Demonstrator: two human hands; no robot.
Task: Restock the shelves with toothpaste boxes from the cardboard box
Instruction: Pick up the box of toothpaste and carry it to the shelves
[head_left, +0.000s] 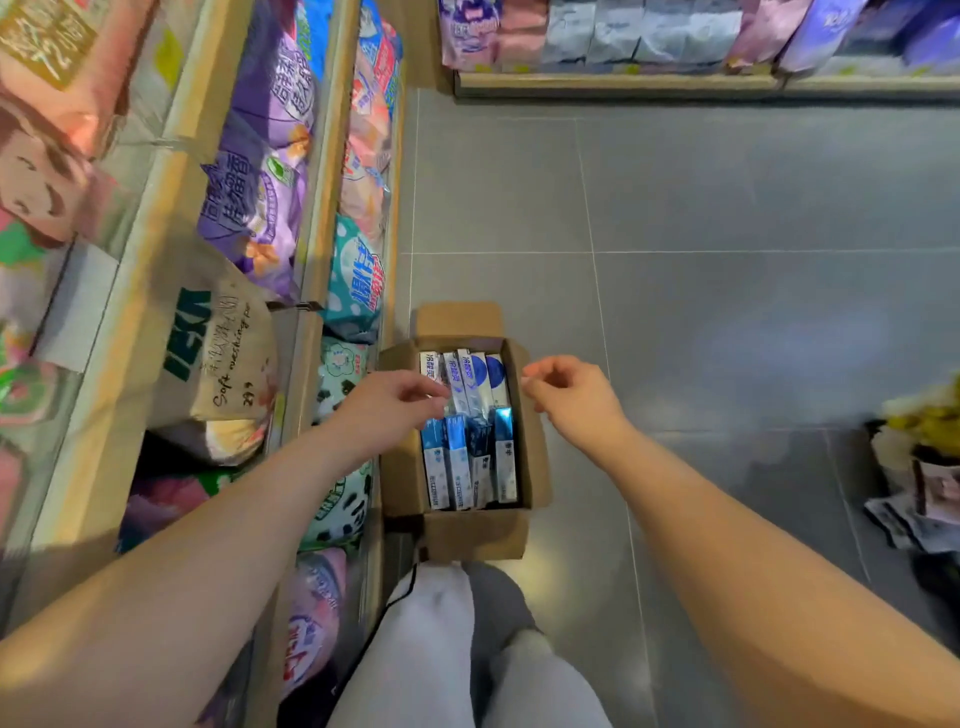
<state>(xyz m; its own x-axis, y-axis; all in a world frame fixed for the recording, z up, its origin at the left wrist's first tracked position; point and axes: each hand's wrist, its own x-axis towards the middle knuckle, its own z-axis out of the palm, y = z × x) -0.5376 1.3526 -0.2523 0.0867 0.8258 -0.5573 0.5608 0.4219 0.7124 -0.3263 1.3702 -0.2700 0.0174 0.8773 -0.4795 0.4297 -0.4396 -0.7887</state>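
Observation:
An open cardboard box (467, 530) stands on the grey floor by my feet, against the foot of the left shelf unit. Several blue and white toothpaste boxes (467, 457) lie packed inside it in two rows. My left hand (387, 402) hovers over the box's left side with loosely curled fingers and holds nothing; its fingertips are just above the toothpaste boxes. My right hand (571, 392) hangs over the box's right edge, fingers loosely curled, empty.
Wooden shelves (306, 291) on the left hold bags of washing powder and tissue packs. Another shelf (623, 83) with pastel packs runs along the far side. Grey tiled floor (727, 312) stretches to the right. Loose goods (919, 467) lie at the right edge.

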